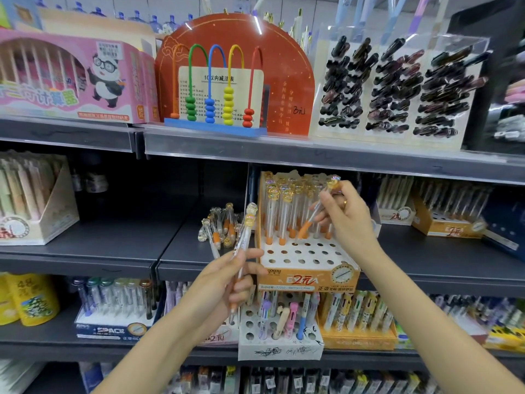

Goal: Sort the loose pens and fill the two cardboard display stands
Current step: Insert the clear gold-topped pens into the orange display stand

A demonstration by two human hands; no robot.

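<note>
An orange and white cardboard stand [308, 275] with rows of holes sits on the middle shelf; clear pens with orange grips fill its back rows. My right hand [345, 216] pinches one such pen [312, 216], tilted, its tip over a hole in the stand. My left hand [224, 282] grips a few of the same pens [246, 231], gold tops upward, just left of the stand. A loose pile of pens [220, 227] lies on the shelf behind my left hand. A second orange stand [446, 227] is further right on this shelf.
The upper shelf carries a pink panda box [71, 78], a bead abacus [216, 89] and a clear case of dark pens [397, 86]. A beige pen stand [37, 200] is at the left. The lower shelf holds a white stand [279, 334] and more pen boxes.
</note>
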